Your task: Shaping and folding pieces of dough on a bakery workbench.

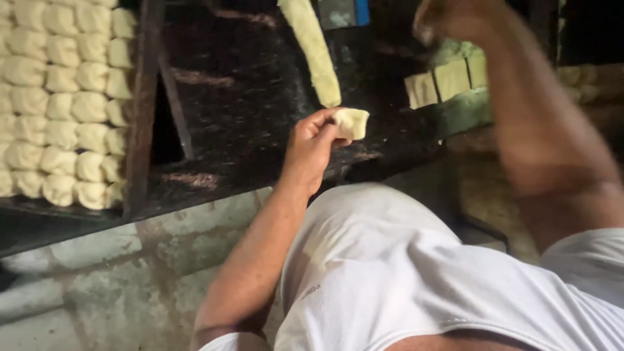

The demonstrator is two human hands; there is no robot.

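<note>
No packages, signs or screens in view. Only possible label: a small grey panel with a blue strip on its right edge, top centre, cut off by the frame. It sits at the far side of the dark worktop, just right of the dough strip. Squarish as far as visible. Too blurred and cropped to tell whether it is a label or part of a tool.

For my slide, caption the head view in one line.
Left hand pinches a cut dough piece below a long dough strip; right hand raised, blurred.
</note>
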